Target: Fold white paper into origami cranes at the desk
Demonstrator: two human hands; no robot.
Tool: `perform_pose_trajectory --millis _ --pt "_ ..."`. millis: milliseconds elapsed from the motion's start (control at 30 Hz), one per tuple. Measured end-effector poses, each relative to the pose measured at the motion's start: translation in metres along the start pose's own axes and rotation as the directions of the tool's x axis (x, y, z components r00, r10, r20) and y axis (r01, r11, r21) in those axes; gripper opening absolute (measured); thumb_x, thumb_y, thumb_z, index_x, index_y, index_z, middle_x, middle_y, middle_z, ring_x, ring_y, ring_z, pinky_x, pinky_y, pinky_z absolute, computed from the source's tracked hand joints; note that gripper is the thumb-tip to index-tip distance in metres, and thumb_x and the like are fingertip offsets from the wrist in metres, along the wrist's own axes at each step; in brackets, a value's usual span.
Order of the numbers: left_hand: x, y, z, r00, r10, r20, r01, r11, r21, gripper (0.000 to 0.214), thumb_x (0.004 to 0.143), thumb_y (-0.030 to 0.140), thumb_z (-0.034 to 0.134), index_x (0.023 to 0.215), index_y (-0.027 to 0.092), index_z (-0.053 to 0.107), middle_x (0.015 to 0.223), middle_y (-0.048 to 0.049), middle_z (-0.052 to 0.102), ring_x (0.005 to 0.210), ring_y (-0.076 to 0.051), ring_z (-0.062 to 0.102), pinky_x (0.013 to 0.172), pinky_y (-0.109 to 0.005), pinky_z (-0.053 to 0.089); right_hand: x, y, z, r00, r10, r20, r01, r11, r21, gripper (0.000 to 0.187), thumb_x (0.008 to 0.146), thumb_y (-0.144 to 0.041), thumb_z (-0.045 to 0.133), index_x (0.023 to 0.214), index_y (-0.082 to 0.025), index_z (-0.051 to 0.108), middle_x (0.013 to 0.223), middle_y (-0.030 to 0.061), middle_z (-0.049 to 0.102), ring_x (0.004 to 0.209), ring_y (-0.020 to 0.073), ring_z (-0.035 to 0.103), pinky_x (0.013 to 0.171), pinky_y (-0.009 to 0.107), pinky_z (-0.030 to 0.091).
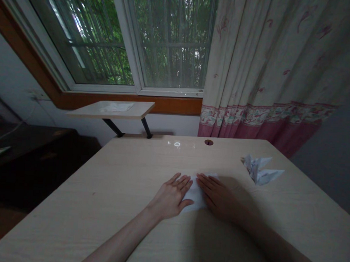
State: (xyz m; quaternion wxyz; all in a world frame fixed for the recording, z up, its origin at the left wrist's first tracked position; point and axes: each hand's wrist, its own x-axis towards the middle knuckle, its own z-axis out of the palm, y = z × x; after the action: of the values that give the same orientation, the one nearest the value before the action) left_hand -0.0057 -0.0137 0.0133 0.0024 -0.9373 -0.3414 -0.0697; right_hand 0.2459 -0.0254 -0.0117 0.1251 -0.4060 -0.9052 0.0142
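A small sheet of white paper (pixel 195 197) lies flat on the wooden desk (pixel 125 206). My left hand (pixel 174 196) rests palm down on its left side, fingers stretched out and thumb apart. On the right side of the sheet lies my right hand (pixel 215 196), also flat with its fingers extended. Both hands cover the sheet's side edges; its middle shows between them. To the right of my right hand stands a folded paper crane (pixel 260 170), white with grey marks, touched by neither hand.
At the desk's back left, a raised shelf (pixel 138 109) on black legs bears some white paper (pixel 117 107). A round cable hole (pixel 209 142) sits near the back edge. Behind are a barred window (pixel 173 42) and a floral curtain (pixel 253 72). A dark cabinet (pixel 40 156) stands left.
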Motion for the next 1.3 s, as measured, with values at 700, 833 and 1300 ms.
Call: perform_pose_trajectory --millis 700,833,1300 --pt "0.002 0.006 0.024 0.995 -0.102 -0.016 0.099 0.986 -0.131 0.059 0.107 0.047 0.03 0.157 0.017 0.025 0.162 -0.0124 0.032 0.151 -0.024 0.029 0.123 -0.044 0.028 -0.004 -0.002 0.022 0.996 0.085 -0.028 -0.086 0.996 -0.038 0.059 0.104 -0.036 0.037 0.159 -0.017 0.024 0.161 0.0117 0.033 0.15 0.0279 0.028 0.121 0.055 0.028" --pt "0.002 0.005 0.028 0.995 -0.097 -0.008 0.096 0.993 -0.07 0.061 0.108 0.049 0.022 0.16 0.019 0.015 0.165 -0.011 0.025 0.153 -0.022 0.022 0.125 -0.045 0.022 0.0 -0.007 0.012 0.996 0.091 -0.005 -0.091 0.996 -0.016 0.059 0.103 -0.035 0.037 0.158 -0.017 0.027 0.16 0.0127 0.034 0.151 0.0289 0.026 0.121 0.055 0.027" --pt "0.001 0.0 0.034 0.986 -0.163 0.015 0.164 0.985 -0.044 0.069 0.104 0.061 0.021 0.162 0.024 0.01 0.166 -0.0057 0.021 0.155 -0.029 0.012 0.125 -0.049 0.017 0.002 -0.007 -0.004 0.987 0.146 0.062 -0.146 0.989 -0.002 0.062 0.101 -0.047 0.044 0.156 -0.02 0.035 0.162 0.0091 0.033 0.152 0.0353 0.019 0.121 0.057 0.026"
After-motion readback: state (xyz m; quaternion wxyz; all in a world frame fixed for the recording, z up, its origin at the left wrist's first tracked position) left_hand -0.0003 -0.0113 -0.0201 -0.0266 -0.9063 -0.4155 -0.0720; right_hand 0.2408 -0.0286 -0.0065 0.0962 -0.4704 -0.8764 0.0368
